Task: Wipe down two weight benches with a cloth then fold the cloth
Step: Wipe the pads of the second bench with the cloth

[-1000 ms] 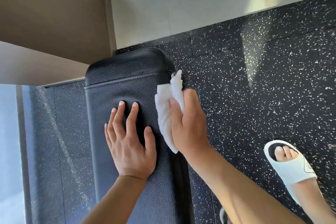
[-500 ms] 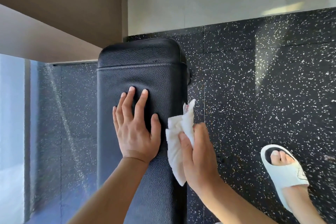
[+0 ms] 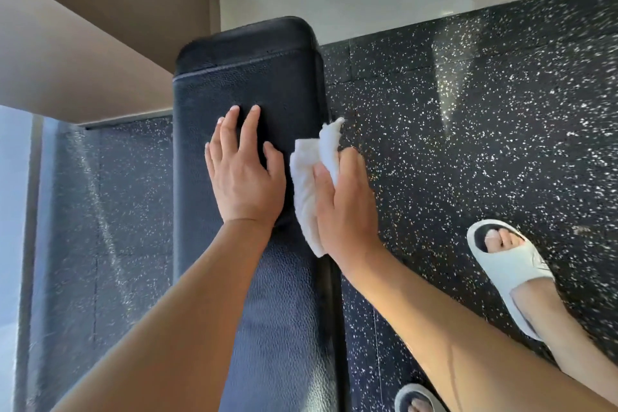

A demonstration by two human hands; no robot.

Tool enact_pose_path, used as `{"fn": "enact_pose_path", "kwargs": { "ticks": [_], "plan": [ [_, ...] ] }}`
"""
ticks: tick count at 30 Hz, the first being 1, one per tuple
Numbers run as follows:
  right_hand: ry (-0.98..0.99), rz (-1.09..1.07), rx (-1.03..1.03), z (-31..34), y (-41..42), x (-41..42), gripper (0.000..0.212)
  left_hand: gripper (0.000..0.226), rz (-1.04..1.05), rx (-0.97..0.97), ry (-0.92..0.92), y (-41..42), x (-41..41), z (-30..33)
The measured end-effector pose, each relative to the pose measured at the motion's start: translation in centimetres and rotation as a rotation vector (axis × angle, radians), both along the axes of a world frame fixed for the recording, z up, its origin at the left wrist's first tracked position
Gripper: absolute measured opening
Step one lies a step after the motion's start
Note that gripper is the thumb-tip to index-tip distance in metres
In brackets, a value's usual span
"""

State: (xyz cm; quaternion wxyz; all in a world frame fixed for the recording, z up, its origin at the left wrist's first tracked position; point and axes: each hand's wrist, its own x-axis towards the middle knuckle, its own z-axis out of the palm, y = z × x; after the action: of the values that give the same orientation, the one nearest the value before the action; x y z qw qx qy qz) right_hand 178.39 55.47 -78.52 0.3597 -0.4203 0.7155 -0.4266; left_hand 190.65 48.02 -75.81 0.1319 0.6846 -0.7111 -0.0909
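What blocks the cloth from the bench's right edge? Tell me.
Nothing visible. The right hand grips the white cloth directly against the right edge of the black bench; the left hand lies flat on top, beside it.

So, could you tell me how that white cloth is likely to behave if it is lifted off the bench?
The white cloth would probably go limp: it is bunched in soft folds under the right hand, with a loose corner sticking up. It looks thin, so likely light. It should not slip easily, since it appears textured against the grained padding of the bench.
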Motion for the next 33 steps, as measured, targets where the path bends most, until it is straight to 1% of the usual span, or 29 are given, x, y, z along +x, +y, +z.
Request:
{"fn": "enact_pose_path", "kwargs": {
  "ticks": [2, 5, 8, 11, 13, 14, 17, 18, 21, 24, 26, 29, 31, 32, 33],
  "plan": [
    [-0.020, -0.028, 0.006, 0.2, 4.8, 1.1, 0.018, 0.058, -0.005, -0.003, 0.015, 3.2, 0.4, 0.1],
    [0.033, -0.011, -0.035, 0.4, 11.9, 2.8, 0.016, 0.060, -0.064, 0.024, -0.004, 10.5, 2.2, 0.1],
    [0.001, 0.026, 0.039, 1.0, 17.6, 4.1, 0.014, 0.063, -0.099, 0.076, -0.032, 18.8, 4.6, 0.5],
    [-0.084, 0.047, 0.137, 1.7, 20.3, 4.3, 0.018, 0.061, -0.100, 0.116, -0.096, 27.5, 6.6, 0.7],
    [-0.183, 0.073, 0.119, 2.1, 19.0, 3.5, 0.011, 0.061, -0.099, 0.123, -0.103, 31.4, 7.3, 0.8],
    [-0.197, 0.084, 0.105, 2.3, 17.3, 3.0, 0.011, 0.062, -0.095, 0.119, -0.097, 32.3, 7.5, 0.8],
    [-0.078, 0.028, 0.089, 2.7, 10.9, 2.0, 0.022, 0.061, -0.074, 0.112, -0.112, 32.1, 7.7, 0.5],
    [-0.042, 0.005, 0.091, 2.4, 9.5, 1.8, 0.022, 0.061, -0.070, 0.122, -0.123, 32.2, 7.7, 0.4],
    [0.000, -0.044, 0.057, 1.5, 9.3, 2.4, 0.024, 0.060, -0.070, 0.131, -0.134, 32.8, 7.9, 0.3],
    [-0.056, -0.027, 0.096, 1.0, 14.6, 3.5, 0.029, 0.061, -0.064, 0.114, -0.133, 32.9, 8.1, 0.1],
    [-0.061, 0.057, 0.204, 1.0, 20.3, 4.6, 0.039, 0.060, -0.059, 0.102, -0.125, 32.9, 8.0, 0.2],
    [-0.179, 0.040, 0.272, 1.7, 29.9, 6.4, 0.037, 0.060, -0.058, 0.092, -0.110, 33.1, 7.8, 0.3],
    [-0.218, 0.041, 0.326, 2.0, 34.4, 7.5, 0.043, 0.060, -0.059, 0.082, -0.115, 33.2, 7.8, 0.3],
    [-0.183, 0.049, 0.315, 2.0, 35.5, 7.8, 0.045, 0.060, -0.063, 0.072, -0.115, 33.2, 7.8, 0.2],
    [-0.117, 0.053, 0.272, 1.9, 35.9, 8.0, 0.042, 0.060, -0.065, 0.065, -0.115, 33.1, 7.8, 0.2]
  ]
}}
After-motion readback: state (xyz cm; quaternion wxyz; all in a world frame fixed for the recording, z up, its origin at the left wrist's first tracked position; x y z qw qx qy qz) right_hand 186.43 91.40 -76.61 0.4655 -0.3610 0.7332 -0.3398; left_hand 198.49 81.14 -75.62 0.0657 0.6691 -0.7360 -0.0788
